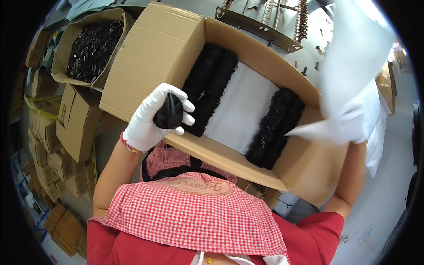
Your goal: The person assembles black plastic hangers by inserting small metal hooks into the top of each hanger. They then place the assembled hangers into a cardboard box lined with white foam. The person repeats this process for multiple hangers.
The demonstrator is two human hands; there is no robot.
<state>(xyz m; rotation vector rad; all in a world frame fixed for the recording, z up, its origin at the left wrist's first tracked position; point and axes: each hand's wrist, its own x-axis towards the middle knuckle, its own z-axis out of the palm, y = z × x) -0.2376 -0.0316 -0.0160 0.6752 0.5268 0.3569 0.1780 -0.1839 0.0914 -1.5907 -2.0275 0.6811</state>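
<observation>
My left hand (152, 117), in a white glove, is curled around a shiny black rounded object (169, 112) at the near left edge of an open cardboard box (221, 153). Inside the box, rows of small black pieces (215, 79) stand packed at the left, and another black block of rows (276, 128) stands at the right. Between them a white sheet (243, 104) lies flat. My right hand (353, 119), also white-gloved and smeared by motion, grips a loose white sheet (357, 57) that sweeps up above the box's right end.
At the far left stands a carton (59, 66) full of loose black pieces (95, 51). A metal fixture with a spring-like rod (301, 22) lies beyond the box, with small dark parts (319, 50) scattered nearby. Stacked cardboard boxes (77, 123) fill the left side.
</observation>
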